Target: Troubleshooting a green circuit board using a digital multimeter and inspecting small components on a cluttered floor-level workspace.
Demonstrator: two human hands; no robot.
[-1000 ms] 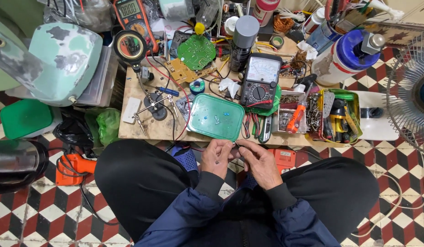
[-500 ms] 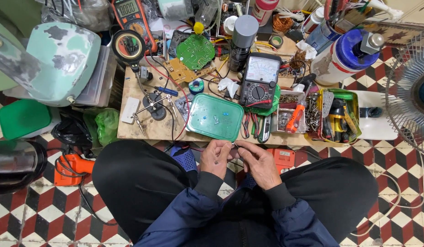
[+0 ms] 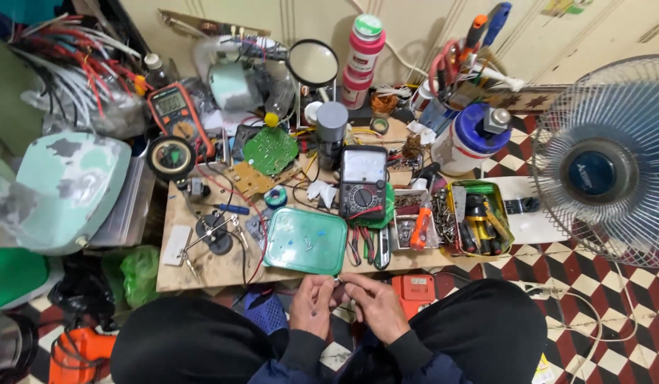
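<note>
From the head view, the left hand [image 3: 314, 304] and right hand [image 3: 372, 306] meet fingertip to fingertip just below the edge of the low wooden board [image 3: 201, 270], both pinching a tiny part [image 3: 337, 282] too small to make out. Just beyond the fingers lies a glossy green plastic lid [image 3: 304, 241] with rounded corners, and beside it a black analogue multimeter [image 3: 363, 183]. A round wire-grilled fan [image 3: 608, 161] is cut off at the right, and dark trousered knees hide the chequered floor tiles [image 3: 592, 284] below.

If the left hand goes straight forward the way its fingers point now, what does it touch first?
Probably the green tray: the left hand points up and forward toward its near edge. Height is unclear, so it might pass above it.
</note>
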